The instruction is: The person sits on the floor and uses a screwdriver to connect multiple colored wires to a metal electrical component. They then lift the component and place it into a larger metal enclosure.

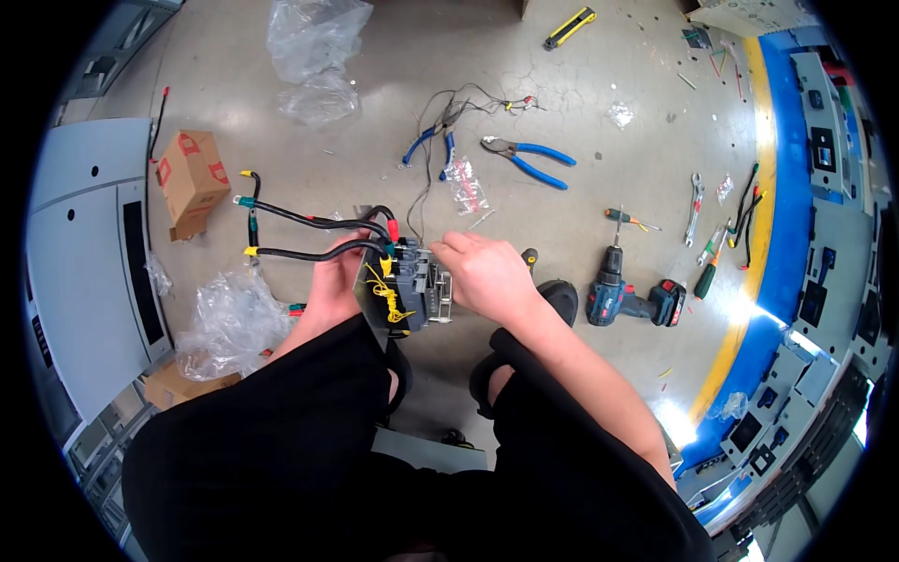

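A grey electrical block [417,292] with yellow ties sits between my knees. My left hand [335,281] grips its left side. Thick black cables [300,220] with red, green and yellow end sleeves run from its top out to the left. My right hand [485,273] rests on the block's right side, fingertips pinched at its upper edge near a thin wire [419,201]. Whether the fingers hold a small part I cannot tell.
On the concrete floor lie blue-handled pliers [529,157], smaller blue pliers [433,140], a cordless drill [626,298], a screwdriver [629,219], a wrench [694,204], a yellow utility knife [569,26], a cardboard box [192,178] and plastic bags [229,323]. Grey panels [89,262] stand left.
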Available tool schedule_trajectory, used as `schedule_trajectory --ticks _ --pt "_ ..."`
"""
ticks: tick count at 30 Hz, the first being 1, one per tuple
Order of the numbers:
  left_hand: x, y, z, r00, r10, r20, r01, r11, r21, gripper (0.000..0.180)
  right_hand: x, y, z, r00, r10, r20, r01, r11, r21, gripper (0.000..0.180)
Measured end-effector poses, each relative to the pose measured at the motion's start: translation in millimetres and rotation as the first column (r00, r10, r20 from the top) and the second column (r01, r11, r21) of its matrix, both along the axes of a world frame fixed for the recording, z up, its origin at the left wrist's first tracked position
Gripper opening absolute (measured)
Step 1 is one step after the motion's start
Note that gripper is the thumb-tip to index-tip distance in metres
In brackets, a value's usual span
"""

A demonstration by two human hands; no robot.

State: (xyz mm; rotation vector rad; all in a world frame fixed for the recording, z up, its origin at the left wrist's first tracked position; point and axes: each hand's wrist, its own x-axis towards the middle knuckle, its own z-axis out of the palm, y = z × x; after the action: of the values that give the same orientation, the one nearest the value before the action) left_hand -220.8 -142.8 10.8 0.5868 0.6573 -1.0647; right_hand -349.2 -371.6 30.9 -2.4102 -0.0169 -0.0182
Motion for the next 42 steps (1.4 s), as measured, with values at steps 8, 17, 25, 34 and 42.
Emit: schedule_trajectory --ticks 8,17,25,34,42 --pt "3.9 -3.9 -15.6 0.981 0.047 0.189 -0.049 0.999 0.005 0.032 3.0 3.0 -1.0 1.000 0.002 0.030 -0.001 0.999 -0.043 0.037" --pt "-1.2 -5.3 -19.7 0.547 -0.167 0.820 -0.172 0.937 0.305 0.029 9.9 1.4 1.2 0.999 0.042 0.034 -0.040 0.997 -0.058 0.037" --pt "-4.5 2.1 -29.2 0.673 -0.129 0.728 -0.192 0.921 0.340 0.037 13.9 5.2 3.1 0.998 0.034 0.061 -0.028 0.994 -0.105 0.028" --pt "-3.6 0.9 -31.8 0.749 -0.031 0.661 -0.182 0.951 0.250 0.032 8.5 7.8 2.2 0.998 -0.001 0.059 0.008 0.992 -0.122 0.034" --pt "-11.2 0.1 -32.3 0.707 0.019 0.707 -0.148 0.982 0.121 0.027 6.0 12.3 -8.1 0.979 -0.192 0.071 0.197 0.977 -0.076 0.021"
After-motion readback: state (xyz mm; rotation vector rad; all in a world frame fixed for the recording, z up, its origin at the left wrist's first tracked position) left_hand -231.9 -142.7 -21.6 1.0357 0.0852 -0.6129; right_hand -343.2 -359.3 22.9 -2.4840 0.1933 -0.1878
